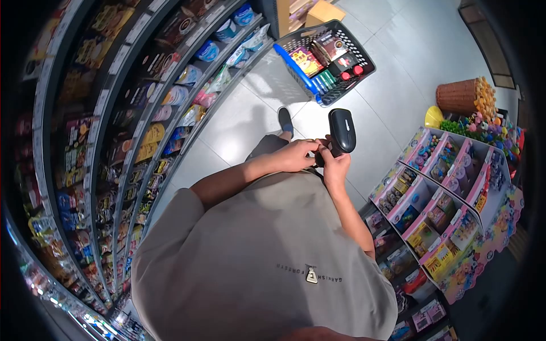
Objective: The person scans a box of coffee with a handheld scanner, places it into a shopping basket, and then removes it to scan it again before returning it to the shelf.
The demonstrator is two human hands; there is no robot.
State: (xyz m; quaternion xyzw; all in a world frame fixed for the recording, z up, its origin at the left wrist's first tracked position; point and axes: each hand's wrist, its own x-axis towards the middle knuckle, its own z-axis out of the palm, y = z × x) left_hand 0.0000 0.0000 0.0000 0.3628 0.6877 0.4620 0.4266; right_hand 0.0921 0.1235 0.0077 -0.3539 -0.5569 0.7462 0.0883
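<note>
In front of my waist, my right hand [335, 165] is wrapped round the handle of a black handheld barcode scanner [342, 131]. The scanner's rounded head points up and away from me. My left hand [296, 155] meets the right one at the handle, its fingers bent and closed against it. Both thumbs and fingertips come together there, and they partly hide the handle. Beyond my hands, a black shopping basket [364, 65] with a blue handle stands on the floor, holding a yellow-red packet [306, 61], a dark brown box [330, 46] and red-capped containers [357, 70].
Curved-looking shelves [116, 113] full of packaged food line my left side. A cardboard display [449, 210] of toys and sweets stands close on my right, with a wicker basket [456, 95] behind it. Beside the shopping basket is a cardboard box [325, 12]. Grey tiles [392, 62] cover the floor.
</note>
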